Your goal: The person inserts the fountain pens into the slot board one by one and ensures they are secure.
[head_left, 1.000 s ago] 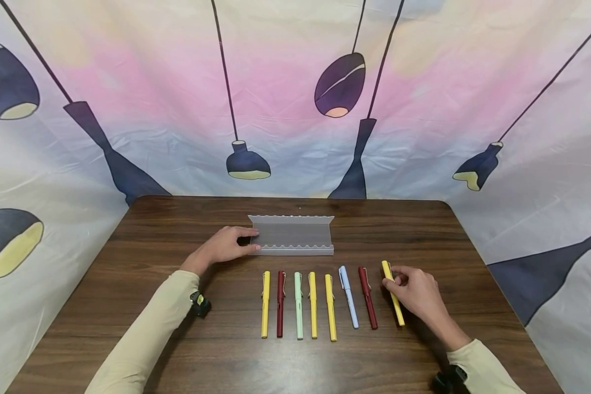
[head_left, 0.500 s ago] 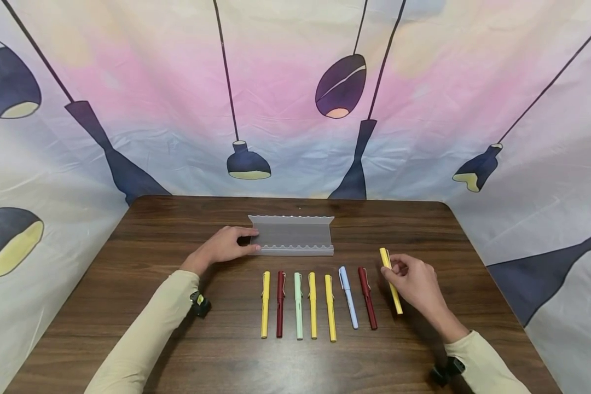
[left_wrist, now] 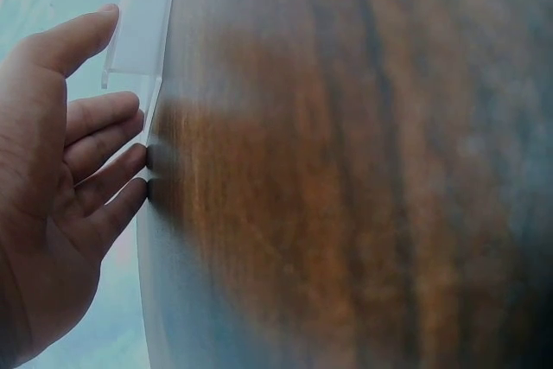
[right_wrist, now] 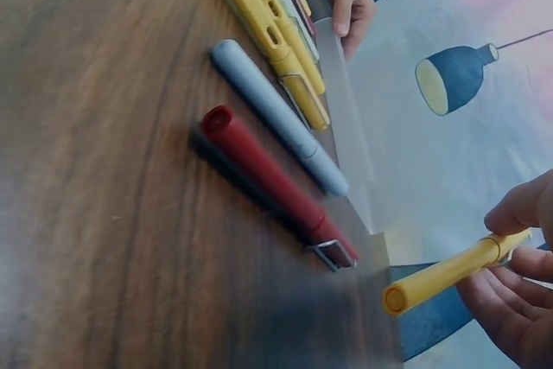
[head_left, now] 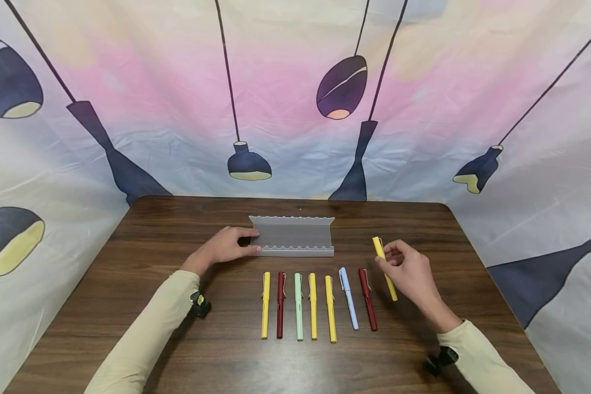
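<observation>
My right hand (head_left: 403, 266) pinches a yellow pen (head_left: 385, 268) and holds it tilted above the table, right of the pen row; the right wrist view shows the yellow pen (right_wrist: 449, 273) in my fingers (right_wrist: 518, 209). My left hand (head_left: 225, 244) rests with straight fingers against the left end of a frosted plastic pen holder (head_left: 293, 236); in the left wrist view my fingers (left_wrist: 99, 140) touch the holder's edge (left_wrist: 143, 28). Several pens lie side by side on the table: yellow (head_left: 265, 305), dark red (head_left: 280, 303), mint green (head_left: 298, 305), two more yellow, light blue (head_left: 348, 297), dark red (head_left: 368, 298).
The wooden table (head_left: 177, 339) is closed in by a curtain printed with lamps (head_left: 295, 98) at the back and both sides. Bare wood lies behind the holder, at the far left and right, and along the near edge.
My right hand has lifted the yellow pen off the table and carried it away from me and a little left. The left hand has stayed on the holder.
</observation>
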Motion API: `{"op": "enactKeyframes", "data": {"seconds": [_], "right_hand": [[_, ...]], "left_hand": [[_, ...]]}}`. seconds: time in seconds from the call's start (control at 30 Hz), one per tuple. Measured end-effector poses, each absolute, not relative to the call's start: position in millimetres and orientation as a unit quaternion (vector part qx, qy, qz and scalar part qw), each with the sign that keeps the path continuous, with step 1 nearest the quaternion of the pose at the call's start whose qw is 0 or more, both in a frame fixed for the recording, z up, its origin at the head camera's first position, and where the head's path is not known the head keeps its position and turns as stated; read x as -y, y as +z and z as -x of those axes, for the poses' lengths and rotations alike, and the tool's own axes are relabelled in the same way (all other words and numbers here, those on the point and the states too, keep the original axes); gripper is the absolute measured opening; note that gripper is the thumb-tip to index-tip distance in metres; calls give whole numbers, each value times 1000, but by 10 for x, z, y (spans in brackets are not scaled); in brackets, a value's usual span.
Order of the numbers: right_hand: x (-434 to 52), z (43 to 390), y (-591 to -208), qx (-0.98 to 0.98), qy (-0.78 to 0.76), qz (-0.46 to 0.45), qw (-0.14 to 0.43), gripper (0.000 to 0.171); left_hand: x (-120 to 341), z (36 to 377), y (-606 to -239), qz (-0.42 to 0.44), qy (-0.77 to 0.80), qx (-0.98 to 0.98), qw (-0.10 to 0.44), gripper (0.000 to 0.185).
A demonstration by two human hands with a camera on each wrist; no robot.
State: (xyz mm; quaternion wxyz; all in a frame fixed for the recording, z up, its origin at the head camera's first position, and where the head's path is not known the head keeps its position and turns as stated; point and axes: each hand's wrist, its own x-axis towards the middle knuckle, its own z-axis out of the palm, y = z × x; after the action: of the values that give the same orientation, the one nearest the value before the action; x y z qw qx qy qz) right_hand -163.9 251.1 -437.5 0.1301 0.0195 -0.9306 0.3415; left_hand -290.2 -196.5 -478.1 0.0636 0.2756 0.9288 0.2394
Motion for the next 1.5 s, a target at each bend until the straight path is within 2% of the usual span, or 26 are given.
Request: {"op": "enactKeyframes", "data": {"seconds": [0.8,1.5], "right_hand": [[-2185,2045,-4163,902,401,-44,152,31],[-1755,2430,-4259,863,460,-64,202,31]], "left_hand": [[1979,2899,-4781,-271,241,-930,66,62],[1935,2875,-4725,-269,240,-930,70,61]]}}
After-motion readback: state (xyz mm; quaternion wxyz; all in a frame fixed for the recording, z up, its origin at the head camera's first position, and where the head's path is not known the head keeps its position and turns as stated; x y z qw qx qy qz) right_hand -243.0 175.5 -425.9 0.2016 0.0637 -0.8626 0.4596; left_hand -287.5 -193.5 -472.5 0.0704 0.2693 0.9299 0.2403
